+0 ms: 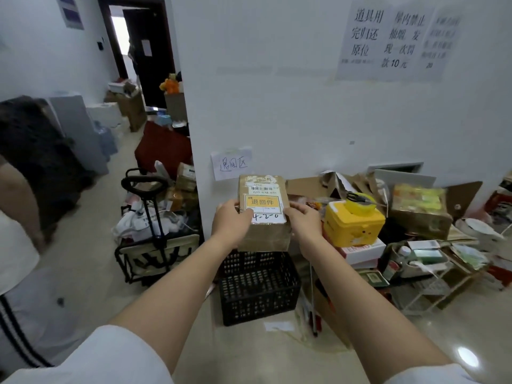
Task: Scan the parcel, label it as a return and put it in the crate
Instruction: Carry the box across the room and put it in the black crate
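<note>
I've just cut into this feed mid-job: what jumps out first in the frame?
Dead centre, both hands, left hand and right hand, hold a brown parcel whose top carries a yellow return sticker. Directly beneath it on the floor stands a black crate. To the right, a bright yellow box sits amid clutter along the wall.

Both hands, left hand (231, 221) and right hand (304, 221), hold the parcel (263, 214) (yellow-labelled) above the crate (259, 286).
</note>
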